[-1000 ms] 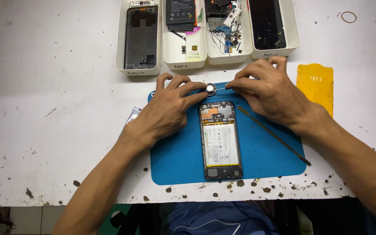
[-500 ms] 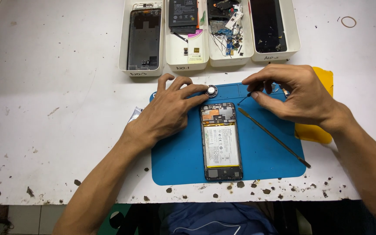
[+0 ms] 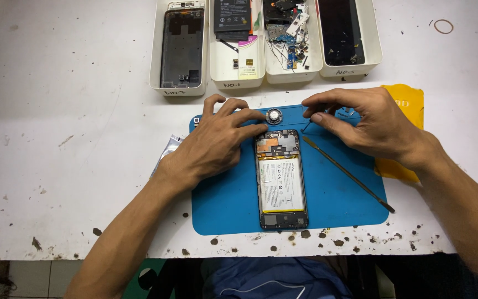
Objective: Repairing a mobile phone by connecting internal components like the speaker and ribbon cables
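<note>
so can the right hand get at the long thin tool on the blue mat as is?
Probably yes. The right hand hovers just above the thin tool, which lies bare on the blue mat with nothing over it.

A white worktable (image 3: pixel 56 138) — scuffed, chipped dark along its near edge — stands over pale floor tiles (image 3: pixel 23 277).

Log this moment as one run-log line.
left hand: steadies opened phone | right hand: fingertips on blue mat | spudger: lying on mat
</note>
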